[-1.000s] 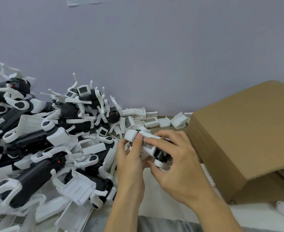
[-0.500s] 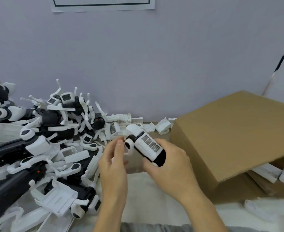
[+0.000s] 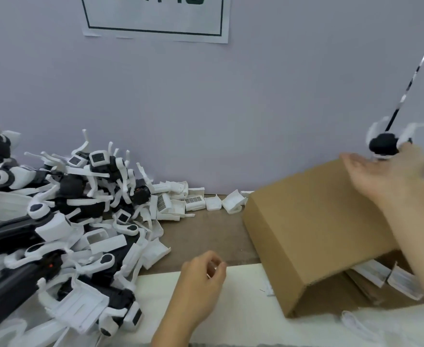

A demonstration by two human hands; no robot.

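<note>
The part (image 3: pixel 384 146), black with white pieces, is up in the air near the table's right edge, above the far right corner of the box (image 3: pixel 313 221). It is at the fingertips of the right hand (image 3: pixel 386 179). Its black rounded body faces the camera, and two white arms spread from it, one up to the left and one up to the right. It is too blurred to tell its long axis.

The right hand is raised with the palm turned up and to the left and the fingers stretched out, not curled round the part. I cannot tell whether they touch it.

The left hand (image 3: pixel 198 284) is well apart from it, low near the front edge of the table (image 3: pixel 206 234), with its fingers loosely curled and nothing plainly in them.

A pile (image 3: pixel 63 221) of similar parts fills the table's left side. Loose white clips (image 3: pixel 193 201) lie along the far edge.
</note>
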